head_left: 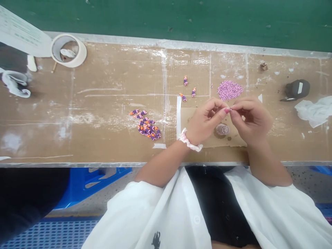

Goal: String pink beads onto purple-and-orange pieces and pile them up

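Observation:
My left hand (206, 119) and my right hand (251, 119) meet over the table, each closed in a pinch with thumb and forefinger tips nearly touching. Whatever lies between the fingertips is too small to make out. Just below them stands a small clear cup (222, 129) on a piece of cardboard (190, 119). Beyond my fingers spreads a pile of tiny pink-purple pieces (230, 90). Left of that pile lie three small purple-and-orange figures, one of them upright-looking (185, 81). Further left is a heap of similar purple-and-orange figures (149, 128).
A roll of tape (68, 51) sits at the far left by a white printed sheet (24, 33). On the right are a black rounded object (297, 90) and a crumpled white plastic bag (315, 110). A blue stool (85, 185) stands below the table's near edge.

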Demonstrator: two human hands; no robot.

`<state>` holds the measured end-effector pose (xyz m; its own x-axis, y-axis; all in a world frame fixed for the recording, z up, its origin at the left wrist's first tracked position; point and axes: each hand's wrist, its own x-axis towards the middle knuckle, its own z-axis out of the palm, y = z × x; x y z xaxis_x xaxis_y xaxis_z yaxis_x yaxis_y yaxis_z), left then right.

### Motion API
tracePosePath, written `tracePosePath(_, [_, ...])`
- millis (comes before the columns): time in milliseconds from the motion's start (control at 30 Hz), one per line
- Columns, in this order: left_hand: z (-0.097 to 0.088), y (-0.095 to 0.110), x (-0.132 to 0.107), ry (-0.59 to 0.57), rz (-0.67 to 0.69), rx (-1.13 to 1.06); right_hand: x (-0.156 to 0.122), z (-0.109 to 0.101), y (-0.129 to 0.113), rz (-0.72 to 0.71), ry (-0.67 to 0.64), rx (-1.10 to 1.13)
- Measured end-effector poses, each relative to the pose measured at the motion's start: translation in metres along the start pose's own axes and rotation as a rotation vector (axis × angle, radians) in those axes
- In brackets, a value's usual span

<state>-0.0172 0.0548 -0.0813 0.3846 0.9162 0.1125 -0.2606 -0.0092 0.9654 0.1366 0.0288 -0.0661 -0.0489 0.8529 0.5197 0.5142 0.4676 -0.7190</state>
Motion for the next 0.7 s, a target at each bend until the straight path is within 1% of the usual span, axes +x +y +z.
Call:
tracePosePath(133, [0.0005,-0.0015,-0.0005,0.056,0.231,0.247,-0.0017,-0.0009,0.0005,-0.025,0.011,-0.038])
tracePosePath(200, [0.0007,-0.0026,-0.0005,0.073,0.337,0.321,-0.0021,-0.0008,0.0003,-0.021,0.016,-0.035])
tracePosePath(267, [0.001,-0.0034,-0.0007,0.081,0.41,0.369,-0.002,-0.0003,-0.0005,-0.011,0.021,-0.015])
tracePosePath(333, [0.0012,-0.0038,-0.0014,0.08,0.448,0.406,-0.0015,0.0005,-0.0017,0.008,0.022,0.027])
tracePosePath(433, [0.0011,-0.0045,-0.0028,0.076,0.446,0.454,-0.0005,0.0015,-0.0036,0.071,0.018,0.104])
tracePosePath(533, [0.0007,-0.0054,-0.0039,0.074,0.45,0.487,0.0002,0.0018,-0.0047,0.104,0.019,0.171])
tracePosePath(700, [0.0004,-0.0049,-0.0045,0.071,0.521,0.522,0.0006,0.001,-0.0057,0.136,0.009,0.209])
